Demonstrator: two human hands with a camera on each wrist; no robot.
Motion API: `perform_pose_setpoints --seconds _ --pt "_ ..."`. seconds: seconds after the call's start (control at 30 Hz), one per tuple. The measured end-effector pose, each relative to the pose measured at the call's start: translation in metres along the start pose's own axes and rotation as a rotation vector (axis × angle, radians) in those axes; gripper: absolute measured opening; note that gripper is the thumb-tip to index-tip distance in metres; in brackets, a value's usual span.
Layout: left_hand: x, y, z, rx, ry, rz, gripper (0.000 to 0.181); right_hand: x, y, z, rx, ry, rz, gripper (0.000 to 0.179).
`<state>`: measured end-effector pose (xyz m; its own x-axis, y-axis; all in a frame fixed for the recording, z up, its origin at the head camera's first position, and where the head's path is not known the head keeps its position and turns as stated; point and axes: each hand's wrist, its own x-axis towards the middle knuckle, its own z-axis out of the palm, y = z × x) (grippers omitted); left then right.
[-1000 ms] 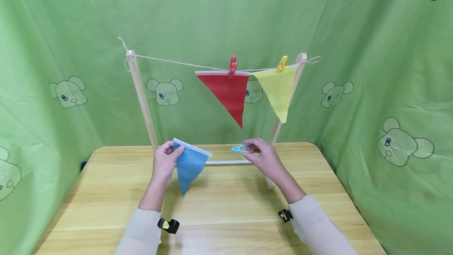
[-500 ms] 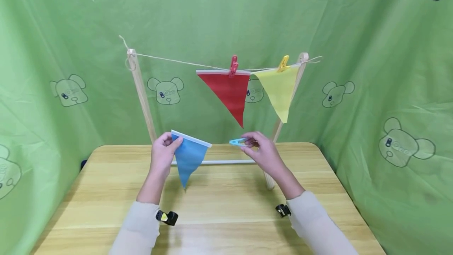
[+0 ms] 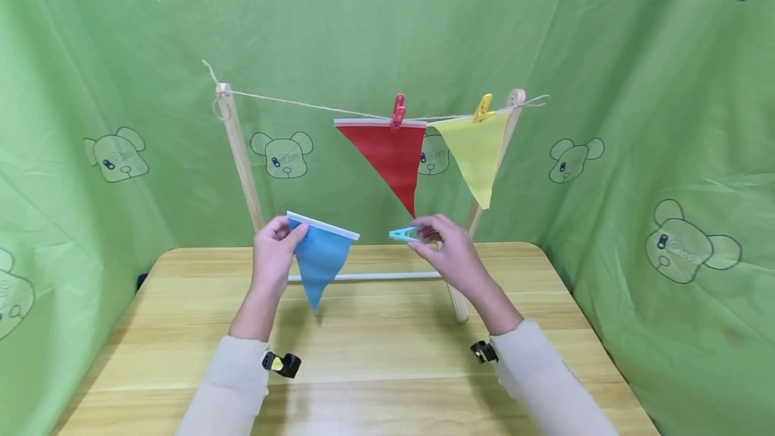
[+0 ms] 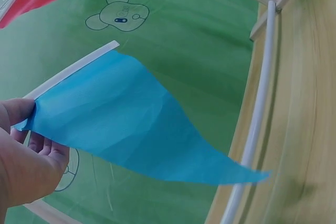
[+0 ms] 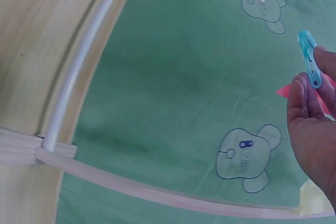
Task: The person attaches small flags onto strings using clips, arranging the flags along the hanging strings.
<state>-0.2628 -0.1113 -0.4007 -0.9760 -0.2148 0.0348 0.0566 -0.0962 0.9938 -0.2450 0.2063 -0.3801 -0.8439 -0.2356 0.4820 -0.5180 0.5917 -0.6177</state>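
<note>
My left hand (image 3: 272, 254) pinches a blue triangular pennant (image 3: 323, 251) by the left end of its white top edge. The pennant hangs point down over the table, and the left wrist view shows its whole blue face. Between thumb and fingers, my right hand (image 3: 447, 247) holds a light blue clothespin (image 5: 310, 59), whose tip points left toward the pennant. Above the hands, a red pennant (image 3: 393, 153) hangs from the string (image 3: 309, 105) under a red clothespin (image 3: 397, 113). To its right hangs a yellow pennant (image 3: 475, 153) under a yellow clothespin (image 3: 483, 107).
The string runs between a left wooden post (image 3: 239, 147) and a right wooden post (image 3: 513, 120). Low between the posts lies a white bar (image 3: 387, 276). Everything stands on a wooden table (image 3: 375, 369), with green printed curtain (image 3: 151, 32) behind and at both sides.
Both hands have risen, carrying the blue pennant and the light blue clothespin upward. The left hand has also shifted slightly left. The hung pennants stay in place.
</note>
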Motion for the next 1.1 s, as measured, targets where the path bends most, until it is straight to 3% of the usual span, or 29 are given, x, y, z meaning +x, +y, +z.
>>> perform_pose_setpoints --seconds 0.43,0.73,1.1 --pt "0.001 0.015 -0.001 -0.034 0.051 0.025 0.024 0.017 -0.025 -0.013 0.016 0.027 -0.106 0.039" --pt "0.004 0.028 0.001 -0.087 0.083 0.093 0.020 0.029 -0.043 -0.021 -0.016 0.027 -0.139 0.037" --pt "0.005 0.044 -0.003 -0.116 0.093 0.062 0.016 0.043 -0.061 -0.026 -0.071 0.018 -0.201 0.036"
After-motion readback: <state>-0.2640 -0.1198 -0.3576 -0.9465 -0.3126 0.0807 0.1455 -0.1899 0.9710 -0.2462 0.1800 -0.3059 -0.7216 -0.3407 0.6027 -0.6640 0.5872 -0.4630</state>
